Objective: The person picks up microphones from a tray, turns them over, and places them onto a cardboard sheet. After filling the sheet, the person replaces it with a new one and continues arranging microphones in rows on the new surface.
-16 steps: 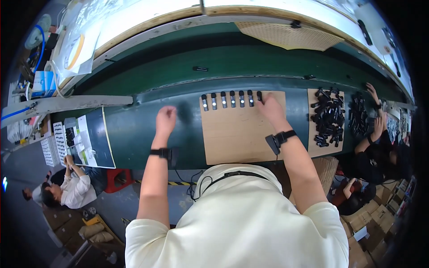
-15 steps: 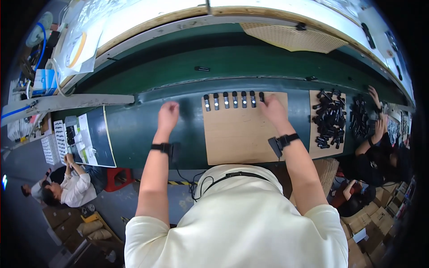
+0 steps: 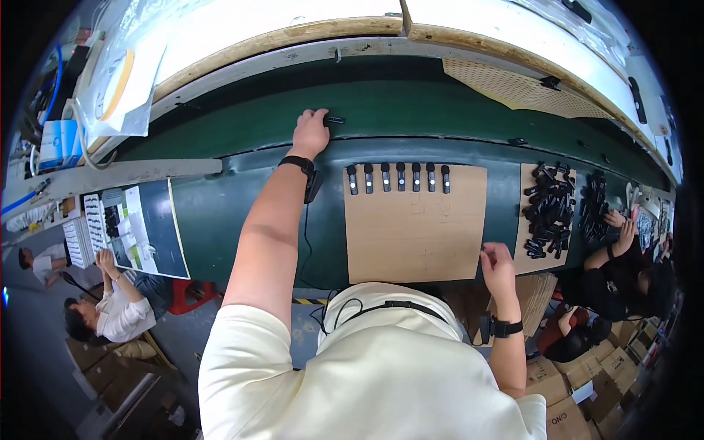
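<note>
Several small black clip-on microphones with dark rounded tips stand in a row (image 3: 401,177) along the far edge of a brown cardboard sheet (image 3: 414,235). My left hand (image 3: 312,133) reaches onto the dark green far strip, fingers bent and slightly apart. They are right beside a single black microphone (image 3: 336,119), whose left end they partly cover; no firm grip shows. My right hand (image 3: 499,260) hovers by the sheet's near right corner, loosely curled with a gap at the thumb and nothing visible in it. Both wrists wear black straps.
A heap of black microphones (image 3: 548,213) lies on another cardboard piece at right, with a second pile (image 3: 594,205) beyond it. A co-worker's hands (image 3: 620,224) are near that pile. A grey metal bar (image 3: 169,167) juts in from the left. A shelf edge (image 3: 293,53) runs overhead.
My left hand has moved far forward to the lone microphone. My right hand has left the row's last microphone and drawn back toward me. The view has shifted slightly.
</note>
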The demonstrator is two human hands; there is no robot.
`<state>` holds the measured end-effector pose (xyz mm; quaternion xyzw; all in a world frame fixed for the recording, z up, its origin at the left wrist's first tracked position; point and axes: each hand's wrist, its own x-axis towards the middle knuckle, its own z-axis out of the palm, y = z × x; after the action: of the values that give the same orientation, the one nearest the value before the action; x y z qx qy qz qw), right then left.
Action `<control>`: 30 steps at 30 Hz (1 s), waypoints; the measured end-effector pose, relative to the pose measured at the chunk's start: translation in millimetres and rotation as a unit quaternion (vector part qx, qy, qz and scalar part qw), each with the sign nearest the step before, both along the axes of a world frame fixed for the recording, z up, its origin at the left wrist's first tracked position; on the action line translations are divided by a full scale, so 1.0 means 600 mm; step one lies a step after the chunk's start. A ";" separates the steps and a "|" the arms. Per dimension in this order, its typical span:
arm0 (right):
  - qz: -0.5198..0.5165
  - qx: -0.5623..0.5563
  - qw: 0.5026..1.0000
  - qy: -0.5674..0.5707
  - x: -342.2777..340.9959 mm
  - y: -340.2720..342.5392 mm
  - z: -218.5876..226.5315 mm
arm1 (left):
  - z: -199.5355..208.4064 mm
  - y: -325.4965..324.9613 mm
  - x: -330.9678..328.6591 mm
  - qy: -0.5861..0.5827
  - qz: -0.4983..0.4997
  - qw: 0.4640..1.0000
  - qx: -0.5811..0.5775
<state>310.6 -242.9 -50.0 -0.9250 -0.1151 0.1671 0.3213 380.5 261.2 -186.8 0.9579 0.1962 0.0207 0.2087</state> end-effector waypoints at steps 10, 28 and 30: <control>0.085 0.033 0.996 -0.023 0.005 0.066 0.065 | 0.042 0.000 -0.050 -0.072 0.093 0.982 -0.151; 0.231 0.377 0.888 -0.123 -0.015 0.219 0.265 | 0.469 -0.348 -0.294 -0.298 -0.099 0.772 -0.553; 0.240 0.397 0.877 -0.125 -0.023 0.208 0.262 | 0.477 -0.358 -0.300 -0.301 -0.108 0.776 -0.544</control>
<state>296.6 -118.4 107.0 -0.6772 -0.4289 0.0624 0.5945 200.3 46.5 99.6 0.6447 -0.0028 0.1746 0.7442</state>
